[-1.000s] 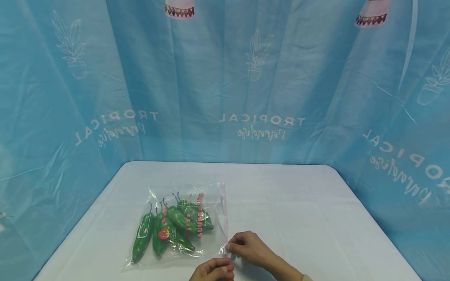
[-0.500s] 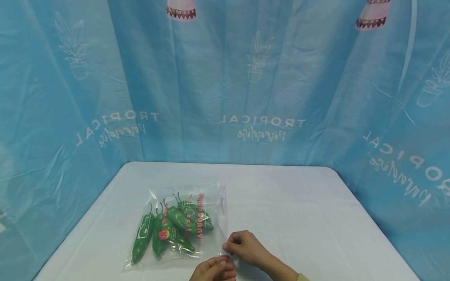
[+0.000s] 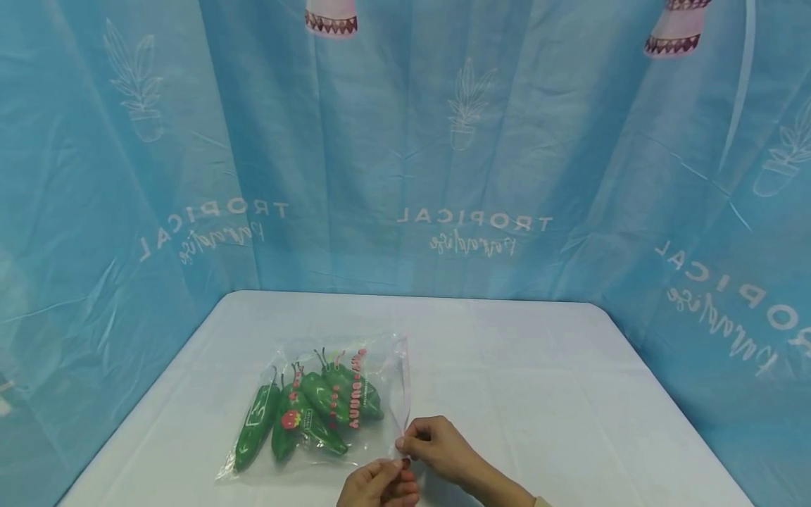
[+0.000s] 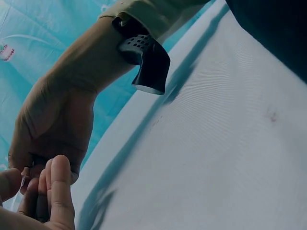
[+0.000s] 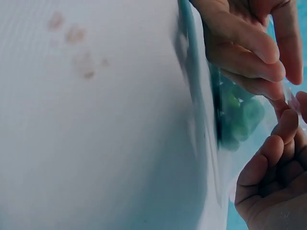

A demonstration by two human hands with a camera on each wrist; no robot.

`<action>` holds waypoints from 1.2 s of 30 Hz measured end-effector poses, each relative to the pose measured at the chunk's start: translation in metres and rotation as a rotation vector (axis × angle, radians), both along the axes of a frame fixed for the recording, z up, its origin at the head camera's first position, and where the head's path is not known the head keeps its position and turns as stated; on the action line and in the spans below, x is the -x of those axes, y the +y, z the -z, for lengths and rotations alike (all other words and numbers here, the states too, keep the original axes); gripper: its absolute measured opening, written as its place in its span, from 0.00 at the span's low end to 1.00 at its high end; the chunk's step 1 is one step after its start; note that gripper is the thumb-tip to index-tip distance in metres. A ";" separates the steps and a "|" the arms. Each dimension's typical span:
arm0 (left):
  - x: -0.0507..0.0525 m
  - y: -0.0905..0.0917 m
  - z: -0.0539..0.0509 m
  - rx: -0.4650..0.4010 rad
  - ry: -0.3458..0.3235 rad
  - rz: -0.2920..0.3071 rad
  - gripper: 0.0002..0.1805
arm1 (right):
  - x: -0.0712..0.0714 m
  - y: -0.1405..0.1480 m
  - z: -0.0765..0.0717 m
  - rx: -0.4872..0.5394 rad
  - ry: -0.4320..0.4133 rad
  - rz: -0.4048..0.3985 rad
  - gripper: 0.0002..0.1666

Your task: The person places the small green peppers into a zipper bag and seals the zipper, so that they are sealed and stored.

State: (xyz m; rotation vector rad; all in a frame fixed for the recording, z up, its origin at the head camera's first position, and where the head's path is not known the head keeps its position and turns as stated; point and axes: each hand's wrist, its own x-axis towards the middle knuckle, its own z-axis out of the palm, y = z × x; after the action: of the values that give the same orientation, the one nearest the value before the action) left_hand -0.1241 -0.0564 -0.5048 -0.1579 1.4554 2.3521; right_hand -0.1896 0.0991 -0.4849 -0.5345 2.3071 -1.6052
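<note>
A clear zip bag (image 3: 380,443) with red print lies flat on the table, its pinkish zip edge facing right. Several green peppers (image 3: 256,426) with thin stems are inside it. At the near right corner, my left hand (image 3: 379,484) pinches the bag's edge between thumb and forefinger. Just beyond it, my right hand (image 3: 440,449) pinches the same zip edge, fingers curled. The two hands almost touch. In the right wrist view, the right hand (image 5: 276,179) and left hand (image 5: 249,50) meet at a sliver of plastic, with the green peppers (image 5: 242,117) blurred behind.
A white-covered table (image 3: 538,380) extends to the right of the bag and behind it. Blue printed curtains (image 3: 355,155) enclose the back and both sides. A black wrist mount (image 4: 151,62) is strapped to the right forearm.
Both hands have shifted slightly left along with the bag's near corner. The bag and peppers have slid a little left, and the zip edge now bends inward near the hands.
</note>
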 end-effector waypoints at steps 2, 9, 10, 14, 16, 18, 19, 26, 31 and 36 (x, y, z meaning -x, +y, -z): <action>0.000 -0.001 -0.001 -0.005 0.004 -0.001 0.22 | 0.000 -0.001 0.001 0.009 -0.003 0.001 0.15; 0.003 -0.002 -0.003 0.004 -0.002 -0.032 0.21 | -0.001 -0.003 0.001 0.048 -0.020 -0.014 0.16; 0.003 -0.001 -0.003 0.009 -0.003 -0.039 0.20 | -0.001 -0.003 0.001 0.058 -0.023 -0.018 0.16; 0.004 0.000 -0.003 0.030 -0.003 -0.065 0.19 | -0.002 -0.005 0.002 0.092 -0.041 -0.021 0.18; 0.004 0.001 -0.003 0.044 0.000 -0.077 0.17 | -0.003 -0.005 0.002 0.103 -0.048 -0.017 0.18; 0.004 0.002 -0.004 0.064 0.005 -0.098 0.14 | -0.004 -0.006 0.003 0.113 -0.061 -0.010 0.19; 0.004 0.002 -0.004 0.073 0.009 -0.111 0.14 | -0.004 -0.007 0.003 0.117 -0.068 -0.006 0.19; 0.004 0.005 -0.008 0.127 0.020 -0.197 0.10 | -0.004 -0.014 -0.001 0.126 -0.073 0.022 0.20; 0.004 0.006 -0.009 0.154 0.015 -0.242 0.12 | -0.002 -0.019 -0.005 0.103 -0.072 0.053 0.19; 0.002 0.007 -0.009 0.154 0.003 -0.227 0.11 | 0.002 -0.021 -0.007 0.067 -0.086 0.104 0.18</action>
State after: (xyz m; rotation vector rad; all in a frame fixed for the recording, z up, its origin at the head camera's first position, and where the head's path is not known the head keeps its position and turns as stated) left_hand -0.1257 -0.0499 -0.4963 -0.3785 1.7000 2.4118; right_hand -0.1920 0.0782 -0.4780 -0.3578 2.2591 -1.7229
